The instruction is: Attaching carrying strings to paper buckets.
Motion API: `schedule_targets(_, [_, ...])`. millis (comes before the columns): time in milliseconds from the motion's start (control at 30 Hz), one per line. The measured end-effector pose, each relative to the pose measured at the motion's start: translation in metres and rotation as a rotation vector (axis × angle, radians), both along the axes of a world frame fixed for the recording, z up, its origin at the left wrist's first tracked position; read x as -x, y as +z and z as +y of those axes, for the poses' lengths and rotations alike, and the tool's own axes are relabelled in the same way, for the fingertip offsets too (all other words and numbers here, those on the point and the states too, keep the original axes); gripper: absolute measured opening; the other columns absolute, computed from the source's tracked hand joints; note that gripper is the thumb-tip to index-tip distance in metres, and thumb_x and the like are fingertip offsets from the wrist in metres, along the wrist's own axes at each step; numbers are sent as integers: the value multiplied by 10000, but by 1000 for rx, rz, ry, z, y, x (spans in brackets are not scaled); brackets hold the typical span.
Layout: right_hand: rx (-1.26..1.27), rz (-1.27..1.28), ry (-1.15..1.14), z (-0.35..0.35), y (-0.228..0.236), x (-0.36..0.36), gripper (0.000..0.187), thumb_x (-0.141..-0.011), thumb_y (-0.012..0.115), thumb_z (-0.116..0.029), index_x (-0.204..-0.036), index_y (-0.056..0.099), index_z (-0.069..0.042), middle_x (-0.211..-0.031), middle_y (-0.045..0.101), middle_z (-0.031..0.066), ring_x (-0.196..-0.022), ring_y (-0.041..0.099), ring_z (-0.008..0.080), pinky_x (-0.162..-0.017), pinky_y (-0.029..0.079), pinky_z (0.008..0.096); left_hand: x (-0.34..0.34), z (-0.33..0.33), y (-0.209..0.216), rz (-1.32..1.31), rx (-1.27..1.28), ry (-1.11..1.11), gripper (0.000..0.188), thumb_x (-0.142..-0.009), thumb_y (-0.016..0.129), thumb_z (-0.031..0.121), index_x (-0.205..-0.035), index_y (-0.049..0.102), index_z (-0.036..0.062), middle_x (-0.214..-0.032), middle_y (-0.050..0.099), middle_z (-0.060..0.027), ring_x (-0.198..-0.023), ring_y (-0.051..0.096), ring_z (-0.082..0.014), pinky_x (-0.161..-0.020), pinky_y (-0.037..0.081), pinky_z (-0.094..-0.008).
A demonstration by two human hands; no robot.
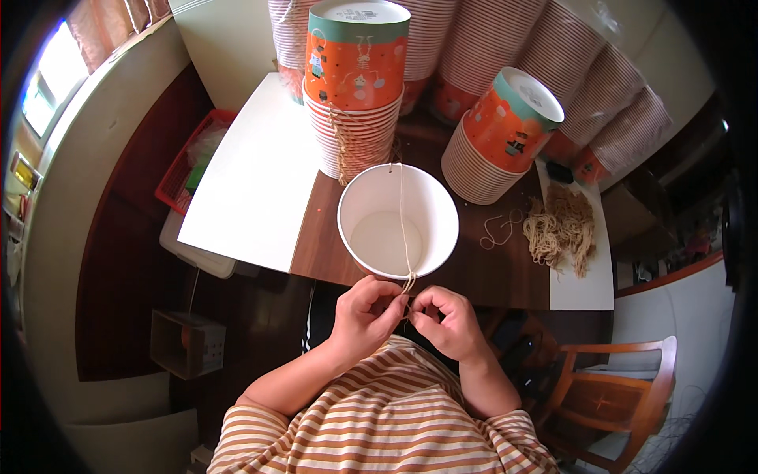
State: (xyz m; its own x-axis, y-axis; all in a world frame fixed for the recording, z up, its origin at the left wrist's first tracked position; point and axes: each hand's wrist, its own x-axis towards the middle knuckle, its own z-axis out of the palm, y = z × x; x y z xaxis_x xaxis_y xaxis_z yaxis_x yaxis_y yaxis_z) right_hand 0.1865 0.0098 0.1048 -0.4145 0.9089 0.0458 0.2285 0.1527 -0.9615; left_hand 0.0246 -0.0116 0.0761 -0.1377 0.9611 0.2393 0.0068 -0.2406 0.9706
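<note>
A white-lined paper bucket (387, 229) lies with its mouth toward me near the table's front edge. A thin cream string (403, 213) runs across the mouth from a hole at the far rim to the near rim, where it is looped. My left hand (369, 310) pinches the string's loose end just below the near rim. Beside it, my right hand (444, 317) is closed, thumb and forefinger together on the string close to the left fingertips. The exact shape of the string between the fingers is too small to make out.
Behind the bucket rises a tall stack of orange and green buckets (359, 71), with braided cord hanging down it. A shorter stack (505, 134) stands to the right. Bundles of cream string (560, 229) lie at the table's right. Wrapped bucket stacks (489, 47) line the back.
</note>
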Motion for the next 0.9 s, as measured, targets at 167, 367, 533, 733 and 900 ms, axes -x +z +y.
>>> schedule_targets(167, [110,77,-77,0,-2,0,78,-793,653,-70,-836,617,-16,-679,560,-27,-617,450,19,-552,379,185,12,-7,3,218,-243,-27,136,-734,709,-8,-842,635,30,-751,552,-47,-557,494,-90,-485,392,-215])
schedule_targets(367, [-187,36,-206,-2,-1,5,111,-804,631,-61,-901,637,-7,-789,593,18,-631,466,41,-574,388,184,12,-6,3,288,-390,-29,244,-675,712,-30,-901,660,46,-829,562,-68,-651,535,-153,-528,430,-244])
schedule_targets(533, [-223,-16,-106,-2,14,6,183,-773,705,-152,-883,657,-13,-826,585,27,-586,403,59,-544,358,185,13,-9,-1,529,-530,-52,310,-622,687,-10,-926,668,50,-864,578,-74,-680,553,-213,-594,437,-322])
schedule_targets(733, [69,185,-88,3,-17,3,154,-807,717,-149,-867,659,-20,-799,597,2,-602,446,15,-535,385,181,14,-5,-2,524,-542,-90,375,-621,681,-16,-990,676,53,-880,593,-70,-689,551,-207,-600,434,-316])
schedule_targets(900, [74,160,-211,3,-7,8,166,-793,726,-139,-826,636,-3,-771,600,5,-646,508,40,-577,412,181,15,-4,-3,570,-595,-95,398,-620,674,-19,-1012,676,51,-906,608,-63,-687,542,-194,-599,430,-305])
